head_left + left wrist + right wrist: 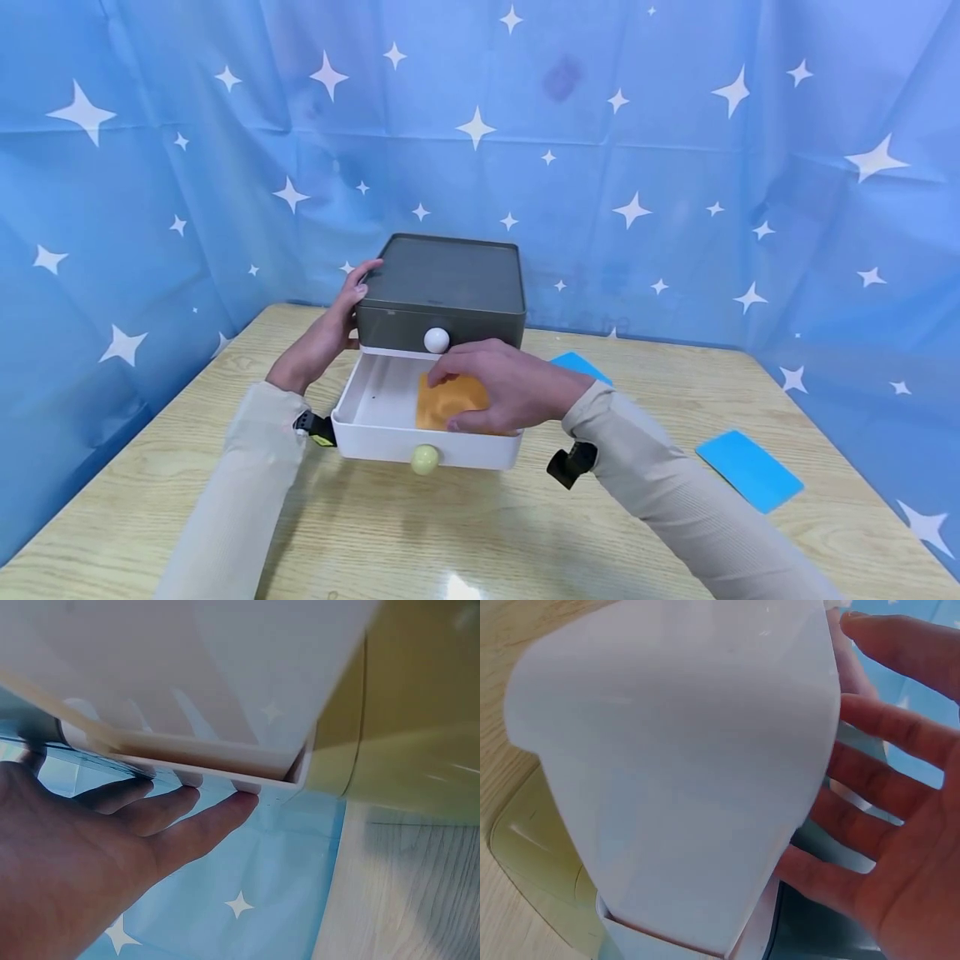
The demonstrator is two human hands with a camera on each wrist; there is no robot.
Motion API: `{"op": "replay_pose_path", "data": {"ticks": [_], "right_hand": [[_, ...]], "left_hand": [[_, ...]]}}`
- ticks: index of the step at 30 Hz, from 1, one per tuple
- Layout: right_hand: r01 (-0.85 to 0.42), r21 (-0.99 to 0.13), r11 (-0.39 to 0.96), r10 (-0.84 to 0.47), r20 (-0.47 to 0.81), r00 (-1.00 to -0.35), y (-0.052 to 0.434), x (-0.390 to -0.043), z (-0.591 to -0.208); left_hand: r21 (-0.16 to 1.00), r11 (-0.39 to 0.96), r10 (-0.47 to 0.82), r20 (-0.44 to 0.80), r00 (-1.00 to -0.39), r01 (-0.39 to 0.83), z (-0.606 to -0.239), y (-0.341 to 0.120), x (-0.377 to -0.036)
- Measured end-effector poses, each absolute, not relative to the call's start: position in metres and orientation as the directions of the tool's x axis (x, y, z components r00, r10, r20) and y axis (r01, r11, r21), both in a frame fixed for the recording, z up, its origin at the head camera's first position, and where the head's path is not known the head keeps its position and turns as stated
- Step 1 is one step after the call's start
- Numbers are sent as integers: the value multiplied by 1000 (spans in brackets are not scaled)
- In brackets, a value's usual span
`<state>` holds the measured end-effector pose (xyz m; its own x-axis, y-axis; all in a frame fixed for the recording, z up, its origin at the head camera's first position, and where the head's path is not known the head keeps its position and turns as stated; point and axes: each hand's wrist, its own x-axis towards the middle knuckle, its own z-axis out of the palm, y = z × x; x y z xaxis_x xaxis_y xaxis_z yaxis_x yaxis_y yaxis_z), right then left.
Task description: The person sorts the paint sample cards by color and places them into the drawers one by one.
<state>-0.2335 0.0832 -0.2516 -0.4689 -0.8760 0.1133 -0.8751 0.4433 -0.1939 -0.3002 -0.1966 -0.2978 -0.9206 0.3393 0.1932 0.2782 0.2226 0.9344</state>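
A small chest (pixel 450 271) has a dark grey upper tier with a white knob. Below it, a white drawer (pixel 375 400) is pulled out, with a pale green knob on its front. In its right half lies a flat orange piece (pixel 427 408), partly hidden by my right hand (pixel 517 383). That hand reaches in over the piece, thumb and forefinger apart; the right wrist view shows the fingers extended at the white wall (pixel 667 772). My left hand (pixel 326 329) rests against the chest's left side; in the left wrist view its straight fingers (pixel 217 821) touch the side.
A blue rectangular piece (pixel 750 468) lies on the wooden table (pixel 645 533) to the right. Another blue piece (pixel 581 365) shows partly behind my right forearm. A blue curtain with white stars (pixel 480 125) hangs around the table's back and sides. Both wrists carry small black cameras.
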Motion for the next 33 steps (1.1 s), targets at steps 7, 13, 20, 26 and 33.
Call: {"op": "replay_pose_path", "data": {"ticks": [7,13,20,26,33], "right_hand": [[-881,-195,431,-880,123,-458,86,-230,-250],[-884,-191,427,-879,142,-455,87,-225,-246],[-896,-214,388,-889,169,-425,86,-212,-238],[-908,-246,340,-906,173,-386,86,-199,-235],[-921,-193,338,-914,167,-371,86,-186,-242]], "left_hand": [[934,226,338,190,-922,276,-298,-197,-299],[934,228,337,188,-923,274,-298,-197,-298],[935,228,338,185,-923,271,-296,-197,-298],[936,230,332,182,-926,267,-296,-197,-298],[936,228,334,184,-924,268,-296,-196,-298]]}}
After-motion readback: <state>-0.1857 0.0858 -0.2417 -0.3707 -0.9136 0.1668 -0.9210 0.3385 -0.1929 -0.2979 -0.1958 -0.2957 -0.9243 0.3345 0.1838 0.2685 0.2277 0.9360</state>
